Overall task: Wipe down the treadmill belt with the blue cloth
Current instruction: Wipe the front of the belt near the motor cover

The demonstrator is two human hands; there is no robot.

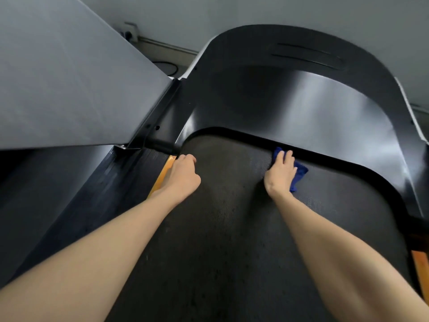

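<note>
Head view: straight, spread fingers (pixel 288 158) of the right hand (pixel 280 176) press the blue cloth (pixel 301 172) onto the treadmill belt (pixel 220 240), right at the motor cover (pixel 301 108) rim. The belt runs lengthwise from that cover toward the person (pull-back strokes likely). The left hand (pixel 184 175), below the cover's left corner, rests curled, apparently empty. No legible writing.

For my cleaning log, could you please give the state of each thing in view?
Blue cloth: crumpled, pinned against belt's far end.
Right hand: fingers straight, pressing the cloth.
Left hand: fingers curled, empty, resting at belt's left edge.
Treadmill belt: dull, speckled.
Motor cover: in place, glossy.
</note>
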